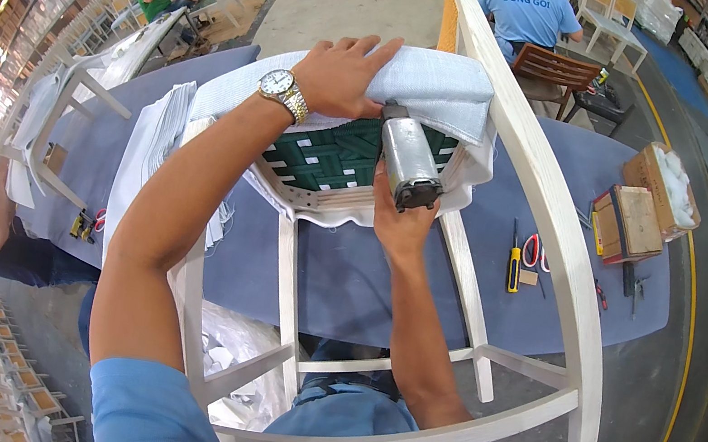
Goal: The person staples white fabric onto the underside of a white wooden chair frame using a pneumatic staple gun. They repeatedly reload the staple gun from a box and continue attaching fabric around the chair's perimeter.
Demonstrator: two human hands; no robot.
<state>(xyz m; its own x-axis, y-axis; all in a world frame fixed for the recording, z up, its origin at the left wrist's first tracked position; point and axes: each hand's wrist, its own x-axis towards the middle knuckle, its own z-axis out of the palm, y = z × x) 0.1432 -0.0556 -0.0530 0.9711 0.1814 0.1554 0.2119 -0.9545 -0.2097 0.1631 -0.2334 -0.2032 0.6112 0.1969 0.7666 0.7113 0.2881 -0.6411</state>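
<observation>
A white wooden chair (550, 195) lies tipped on the table with its seat underside facing me, showing dark green woven webbing (318, 156). Pale blue-white fabric (448, 80) wraps the seat's far edge. My left hand (344, 73), a watch on its wrist, lies on that fabric with fingers spread, its thumb by the nose of a staple gun (409, 149). My right hand (400, 219) is wrapped round this silver and black tool, whose nose meets the fabric's edge. The body of the gun hides part of the grip.
The table (247, 260) has a blue-grey cover. On its right are a yellow screwdriver (514, 268), red-handled scissors (533, 250) and boxes (633, 224). Stacked fabric (152, 131) lies left, near another white chair (49, 121). Other people sit beyond and at left.
</observation>
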